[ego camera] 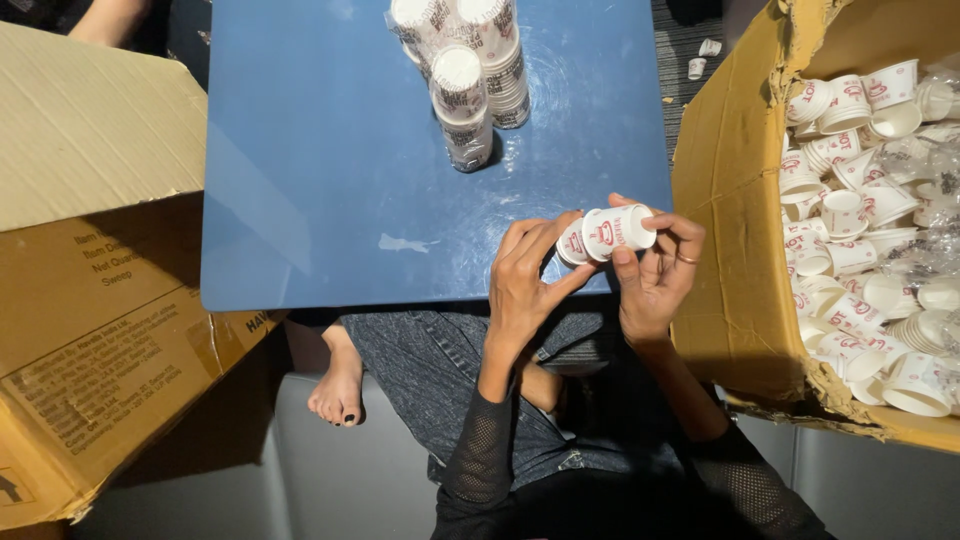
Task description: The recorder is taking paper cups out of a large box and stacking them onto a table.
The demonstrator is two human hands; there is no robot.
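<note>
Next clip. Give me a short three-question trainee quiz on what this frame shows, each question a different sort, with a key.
1. True or false: both the left hand and the right hand grip the short stack of paper cups.
2. Multiple choice: where do the wrapped cup stacks stand? A) inside the right-hand box B) on the blue table C) on the floor
3. Fill in: the open cardboard box to the person's right holds loose ___.

Key: 1 true. 2 B. 3 paper cups, white with red print, lying jumbled among clear plastic wrap.
</note>
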